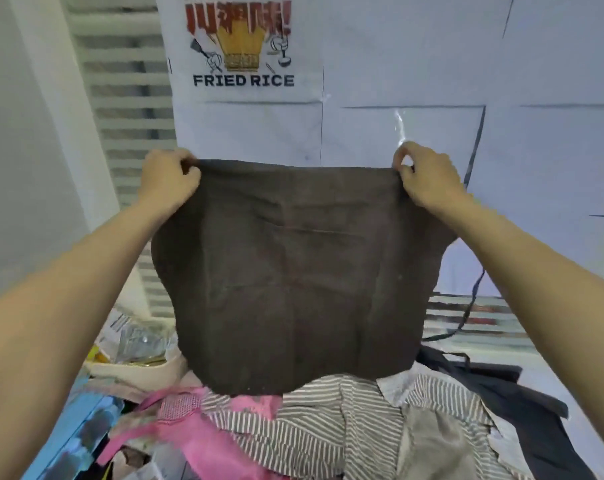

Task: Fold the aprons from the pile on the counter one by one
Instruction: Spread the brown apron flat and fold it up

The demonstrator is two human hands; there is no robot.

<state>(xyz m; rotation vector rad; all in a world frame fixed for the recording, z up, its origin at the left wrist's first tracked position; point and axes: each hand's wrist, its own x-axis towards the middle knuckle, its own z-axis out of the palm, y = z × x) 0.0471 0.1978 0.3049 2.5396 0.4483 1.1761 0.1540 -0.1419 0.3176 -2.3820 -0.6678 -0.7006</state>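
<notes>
- I see the wall [414,64] behind everything; it is covered with pale, smooth sheets whose edges make thin dark lines, and one glossy strip of tape shines on it.
- On the upper part of the wall there is a poster [239,46] with a red and yellow drawing and the words "FRIED RICE".
- At the left side stands a white slatted panel [127,81], with flat horizontal bars.
- The brown apron [293,271] is held up in the air in front of the wall, above the pile. It is a matte, slightly rough cloth with soft creases, the top edge is stretched nearly straight, and the lower edge hangs rounded just over the pile.
- The pile [328,427] lies below, loose and wrinkled: a striped cloth [311,420] in grey and white, a pink cloth [203,441], a dark cloth [522,403] at the right, and a beige piece in front.
- A thin dark strap [466,313] hangs at the right of the brown apron, in a loose curve.
- My left hand [168,181] grips the top left corner of the brown apron; the fingers are curled tight on the cloth.
- My right hand [421,174] pinches the top right corner between thumb and bent fingers.
- At the left of the pile lies a crumpled clear plastic bag [137,341]; I cannot tell what is inside.
- A blue, blurred object [75,441] is at the lower left.
</notes>
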